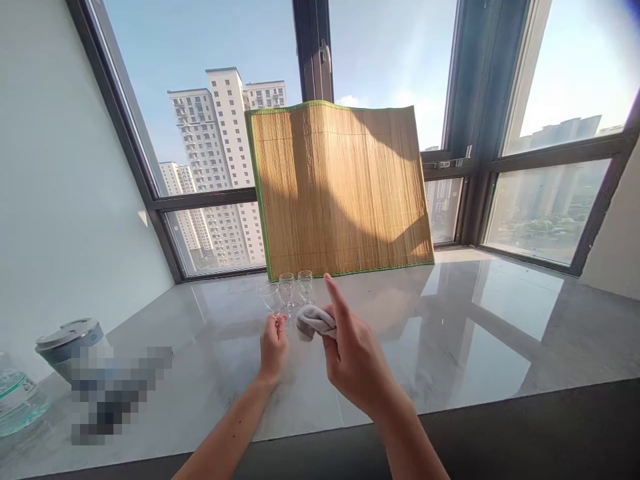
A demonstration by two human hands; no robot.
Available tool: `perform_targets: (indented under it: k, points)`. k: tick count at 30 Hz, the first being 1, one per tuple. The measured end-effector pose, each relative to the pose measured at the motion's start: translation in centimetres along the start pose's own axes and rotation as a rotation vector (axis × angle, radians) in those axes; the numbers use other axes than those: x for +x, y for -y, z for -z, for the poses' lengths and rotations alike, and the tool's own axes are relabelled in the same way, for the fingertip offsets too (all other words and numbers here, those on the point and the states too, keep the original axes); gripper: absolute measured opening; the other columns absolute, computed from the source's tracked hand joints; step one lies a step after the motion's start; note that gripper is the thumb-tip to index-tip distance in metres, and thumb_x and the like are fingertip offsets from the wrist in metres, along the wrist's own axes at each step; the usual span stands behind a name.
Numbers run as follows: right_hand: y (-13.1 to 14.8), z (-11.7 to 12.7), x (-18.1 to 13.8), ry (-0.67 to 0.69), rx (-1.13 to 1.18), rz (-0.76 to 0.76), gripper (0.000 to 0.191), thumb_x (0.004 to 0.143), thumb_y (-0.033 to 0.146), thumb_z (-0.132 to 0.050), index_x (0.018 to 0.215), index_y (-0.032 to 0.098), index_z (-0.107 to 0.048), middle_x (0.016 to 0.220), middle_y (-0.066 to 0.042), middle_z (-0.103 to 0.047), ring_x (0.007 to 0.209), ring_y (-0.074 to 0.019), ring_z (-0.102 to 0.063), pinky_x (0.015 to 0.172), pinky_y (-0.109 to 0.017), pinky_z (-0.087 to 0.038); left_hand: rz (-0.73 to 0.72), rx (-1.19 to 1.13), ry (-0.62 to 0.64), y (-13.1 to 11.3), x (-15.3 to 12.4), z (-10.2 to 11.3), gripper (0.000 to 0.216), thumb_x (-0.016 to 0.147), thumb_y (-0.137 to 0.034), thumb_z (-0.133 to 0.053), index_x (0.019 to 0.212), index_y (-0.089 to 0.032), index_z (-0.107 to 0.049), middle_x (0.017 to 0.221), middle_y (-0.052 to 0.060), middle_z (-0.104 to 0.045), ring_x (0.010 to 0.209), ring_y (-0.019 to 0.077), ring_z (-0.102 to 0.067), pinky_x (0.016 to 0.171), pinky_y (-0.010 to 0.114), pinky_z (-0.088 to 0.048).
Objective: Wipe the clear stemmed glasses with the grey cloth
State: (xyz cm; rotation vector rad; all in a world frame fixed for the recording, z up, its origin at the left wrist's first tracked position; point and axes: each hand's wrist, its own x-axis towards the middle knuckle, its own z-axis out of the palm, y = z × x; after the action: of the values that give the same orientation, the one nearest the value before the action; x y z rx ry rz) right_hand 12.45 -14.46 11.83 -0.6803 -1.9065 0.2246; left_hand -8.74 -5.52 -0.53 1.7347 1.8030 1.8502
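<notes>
My left hand point(274, 347) is closed, its fingertips pinched at the lower part of a clear stemmed glass point(271, 297). That glass tilts to the left; its thin stem is hard to make out. Just behind it two more small clear stemmed glasses, a nearer-left one point(287, 285) and one beside it point(305, 283), stand upright on the grey stone sill. A bunched grey cloth point(314, 321) is gripped in my right hand point(353, 350), between thumb and curled fingers, while the index finger points up and forward. The cloth is close to the glasses, a little to their right.
A bamboo mat point(345, 193) with green edging leans against the window behind the glasses. On the left are a lidded paper cup point(73, 340), a clear plastic bottle point(20, 393) and a blurred-out dark object point(117, 400). The glossy sill point(400, 360) ends at a front edge near my forearms.
</notes>
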Motion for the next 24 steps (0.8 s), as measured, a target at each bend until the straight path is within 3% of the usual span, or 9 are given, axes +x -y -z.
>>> perform_targets:
  k: [5, 8, 10, 14, 18, 21, 24]
  points:
    - [-6.8, -1.9, -0.7, -0.015, -0.148, -0.259, 0.078, 0.083, 0.008, -0.040, 0.151, 0.026, -0.007, 0.109, -0.008, -0.062, 0.075, -0.0160, -0.057, 0.067, -0.028, -0.046, -0.205, 0.079, 0.078, -2.2, 0.4, -1.2, 0.025, 0.096, -0.024, -0.034, 0.096, -0.020, -0.059, 0.092, 0.006, -0.066, 0.092, 0.0192, -0.061, 0.082, 0.030, -0.045]
    - [-10.8, -2.5, -1.8, -0.037, -0.242, -0.413, 0.080, 0.081, 0.008, -0.041, 0.151, 0.025, -0.004, 0.112, -0.008, -0.061, 0.076, -0.0170, -0.058, 0.062, -0.026, -0.042, -0.389, 0.227, 0.212, -4.2, 1.1, -2.7, 0.025, 0.094, -0.022, -0.039, 0.106, -0.020, -0.061, 0.085, 0.006, -0.066, 0.084, 0.0191, -0.060, 0.076, 0.028, -0.043]
    - [-12.5, -2.4, -2.5, -0.030, -0.281, -0.463, 0.082, 0.080, 0.009, -0.041, 0.150, 0.024, -0.002, 0.108, -0.007, -0.063, 0.073, -0.0170, -0.058, 0.060, -0.025, -0.039, -0.466, 0.344, 0.301, -5.2, 1.3, -3.9, 0.022, 0.093, -0.024, -0.043, 0.099, -0.020, -0.064, 0.082, 0.006, -0.065, 0.080, 0.0194, -0.059, 0.071, 0.027, -0.040]
    - [-13.0, -2.4, -3.0, -0.029, -0.331, -0.414, 0.082, 0.079, 0.008, -0.041, 0.150, 0.022, -0.002, 0.096, -0.004, -0.065, 0.071, -0.0173, -0.058, 0.059, -0.025, -0.036, -0.443, 0.498, 0.380, -5.3, 1.0, -5.5, 0.023, 0.092, -0.027, -0.048, 0.078, -0.020, -0.065, 0.071, 0.005, -0.063, 0.070, 0.0185, -0.056, 0.061, 0.026, -0.031]
    - [-11.5, -3.2, -1.6, -0.018, -0.408, -0.280, 0.080, 0.077, 0.006, -0.042, 0.150, 0.023, -0.015, 0.094, -0.004, -0.065, 0.077, -0.0182, -0.058, 0.060, -0.024, -0.035, -0.478, 0.530, 0.435, -4.1, 0.8, -5.6, 0.022, 0.087, -0.021, -0.054, 0.068, -0.019, -0.063, 0.063, 0.004, -0.059, 0.069, 0.0189, -0.054, 0.060, 0.027, -0.029]
    - [-11.1, -3.4, 0.1, 0.020, -0.465, -0.204, 0.076, 0.074, 0.004, -0.044, 0.146, 0.024, -0.028, 0.093, -0.005, -0.065, 0.088, -0.0203, -0.058, 0.061, -0.025, -0.035, -0.546, 0.483, 0.447, -3.3, 1.1, -5.2, 0.019, 0.085, -0.017, -0.055, 0.070, -0.019, -0.066, 0.065, 0.004, -0.061, 0.075, 0.0196, -0.054, 0.067, 0.028, -0.034]
    - [-11.9, -2.6, 1.3, 0.048, -0.506, -0.214, 0.072, 0.074, 0.004, -0.045, 0.142, 0.024, -0.036, 0.089, -0.004, -0.065, 0.084, -0.0195, -0.058, 0.061, -0.025, -0.033, -0.558, 0.380, 0.418, -2.6, 1.6, -4.9, 0.017, 0.085, -0.014, -0.056, 0.084, -0.022, -0.071, 0.072, 0.003, -0.066, 0.082, 0.0203, -0.054, 0.076, 0.030, -0.038]
